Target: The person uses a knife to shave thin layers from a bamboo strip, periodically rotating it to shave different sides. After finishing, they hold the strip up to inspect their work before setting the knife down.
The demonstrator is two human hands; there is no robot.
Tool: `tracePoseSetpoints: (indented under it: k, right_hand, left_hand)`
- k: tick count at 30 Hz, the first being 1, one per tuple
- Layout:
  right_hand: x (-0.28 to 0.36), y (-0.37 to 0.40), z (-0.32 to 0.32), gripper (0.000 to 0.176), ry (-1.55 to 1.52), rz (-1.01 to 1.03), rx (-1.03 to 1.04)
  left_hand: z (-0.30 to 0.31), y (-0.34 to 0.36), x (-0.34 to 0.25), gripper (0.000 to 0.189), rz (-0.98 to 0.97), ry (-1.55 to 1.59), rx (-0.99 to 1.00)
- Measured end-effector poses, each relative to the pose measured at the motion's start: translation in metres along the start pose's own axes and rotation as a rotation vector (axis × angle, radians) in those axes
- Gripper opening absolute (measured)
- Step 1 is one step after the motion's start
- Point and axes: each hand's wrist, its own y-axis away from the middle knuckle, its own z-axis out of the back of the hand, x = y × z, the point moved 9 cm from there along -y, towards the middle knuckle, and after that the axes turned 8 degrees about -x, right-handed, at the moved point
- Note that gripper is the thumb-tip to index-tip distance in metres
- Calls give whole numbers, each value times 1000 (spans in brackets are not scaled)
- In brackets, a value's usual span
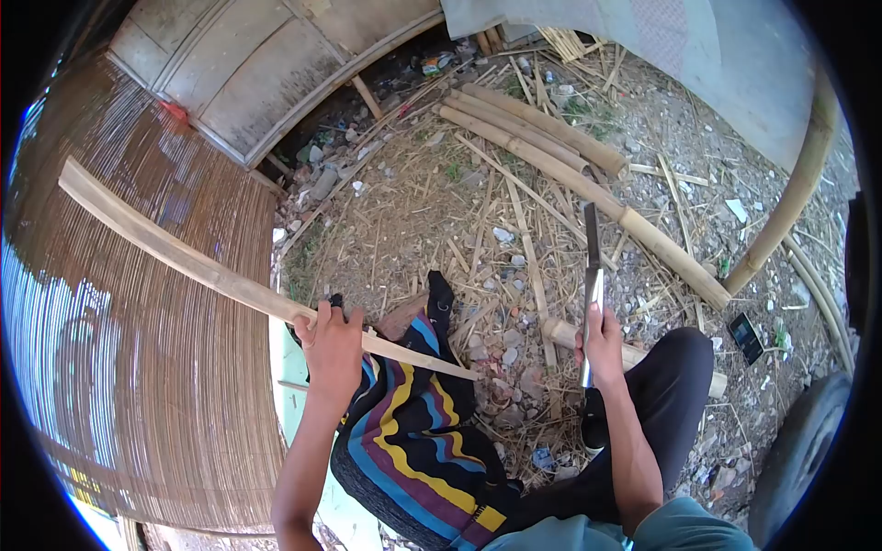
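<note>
My left hand (pixel 333 347) is closed round a long, pale split bamboo strip (pixel 193 262). The strip runs from the upper left down to a thin end over the striped cloth (pixel 413 441) on my lap. In my right hand (pixel 602 344), a machete (pixel 593 257) points upward, its long narrow blade dark toward the tip and shiny lower down. My fingers cover part of its grip. The blade and the strip are apart. Just behind my right hand, a short bamboo piece (pixel 634 356) lies beside my bent knee.
Thick bamboo poles (pixel 542 151) lie across the littered ground ahead. A slatted bamboo screen (pixel 175 367) is at the left, a curved bamboo post (pixel 795 197) at the right. A phone (pixel 746 338) rests on the ground near a tyre (pixel 808 450).
</note>
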Motion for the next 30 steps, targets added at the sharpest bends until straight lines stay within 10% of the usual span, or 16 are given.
tracePoseSetpoints:
  k: [30]
  right_hand:
    - [-22, 2, -17, 37, -30, -113, 54]
  left_hand:
    - [19, 7, -20, 29, 108, 333, 190]
